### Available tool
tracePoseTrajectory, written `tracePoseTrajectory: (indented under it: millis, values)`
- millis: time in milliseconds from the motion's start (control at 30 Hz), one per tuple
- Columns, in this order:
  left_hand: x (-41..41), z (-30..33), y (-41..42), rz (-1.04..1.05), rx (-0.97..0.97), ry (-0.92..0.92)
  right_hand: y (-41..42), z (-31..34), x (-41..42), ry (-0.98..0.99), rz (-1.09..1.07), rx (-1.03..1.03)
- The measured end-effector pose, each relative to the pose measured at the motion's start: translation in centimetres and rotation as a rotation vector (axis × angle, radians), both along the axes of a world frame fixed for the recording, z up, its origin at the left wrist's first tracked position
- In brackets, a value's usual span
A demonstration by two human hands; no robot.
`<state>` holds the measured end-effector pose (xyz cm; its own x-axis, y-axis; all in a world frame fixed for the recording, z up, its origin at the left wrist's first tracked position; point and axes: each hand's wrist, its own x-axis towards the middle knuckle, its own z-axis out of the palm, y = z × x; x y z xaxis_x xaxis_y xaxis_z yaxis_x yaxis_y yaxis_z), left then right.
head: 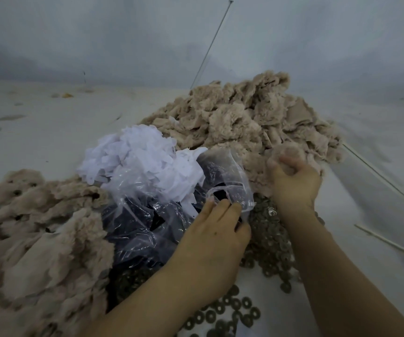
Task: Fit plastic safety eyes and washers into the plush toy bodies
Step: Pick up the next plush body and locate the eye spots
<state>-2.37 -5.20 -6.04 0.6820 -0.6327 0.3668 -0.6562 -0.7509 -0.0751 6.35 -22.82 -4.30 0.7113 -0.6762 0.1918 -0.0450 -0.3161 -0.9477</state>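
My right hand grips 1 plush body, fingers curled round it, at the near edge of the far pile; the piece is bunched and blurred, so I cannot tell its long axis or facing. My left hand rests fingers-forward on the clear bag of dark eyes, fingertips at its rolled mouth; cannot tell if they pinch it. Washers lie heaped between my wrists. Second plush pile left, white scraps beyond the bag

Left hand, right hand: bare, forearms unsleeved. Small dark speck on left hand's back, possibly a mole.
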Motion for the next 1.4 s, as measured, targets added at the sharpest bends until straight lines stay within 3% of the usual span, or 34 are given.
tracePoseTrajectory:
  millis: [133, 233, 300, 367, 500, 600, 733, 867, 1000, 1033, 1067, 1167, 1400]
  values:
    - [-0.3, 0.5, 0.1, 0.011, -0.105, 0.010, 1.4, 2.6, -2.5, -0.485, -0.047, 0.108]
    - [-0.8, 1.1, 0.3, 0.016, -0.401, 0.160, 2.5, 4.3, -5.5, -0.773, 0.098, 0.265]
    - [-1.3, 1.6, 0.6, 0.039, -0.660, 0.263, 3.6, 4.3, -7.4, -0.713, 0.185, 0.362]
    - [-1.8, 1.8, 1.0, 0.028, -0.855, 0.357, 4.6, 3.2, -8.7, -0.498, 0.280, 0.489]
    - [-2.7, 1.3, 1.5, 0.017, -0.906, 0.414, 5.9, 0.1, -9.9, -0.277, 0.716, 0.880]
    - [-3.4, 0.8, 1.8, -0.104, -1.119, 0.698, 6.4, -1.1, -10.0, -0.264, 0.766, 0.992]
    - [-3.4, 0.9, 2.7, -0.134, -1.382, 0.974, 5.8, -1.8, -10.1, -0.227, 0.848, 0.697]
    - [-3.5, 0.4, 3.2, 0.002, -1.422, 1.019, 5.9, -2.0, -10.9, -0.245, 0.919, 0.633]
    - [-3.6, -0.1, 3.7, 0.023, -1.506, 1.107, 5.8, -1.8, -11.2, -0.319, 0.766, -0.184]
    - [-3.5, 0.0, 4.0, -0.001, -1.520, 1.164, 5.6, -1.8, -11.1, -0.295, 0.817, -0.272]
    - [-3.4, 0.1, 4.2, -0.037, -1.540, 1.225, 5.3, -1.9, -11.1, -0.253, 0.908, -0.250]
    - [-3.4, 0.1, 4.9, -0.037, -1.631, 1.366, 5.5, -2.0, -11.5, -0.155, 1.139, 0.116]
    - [-3.4, 0.0, 4.8, 0.087, -1.648, 1.533, 5.8, -2.2, -11.2, -0.061, 0.912, 0.373]
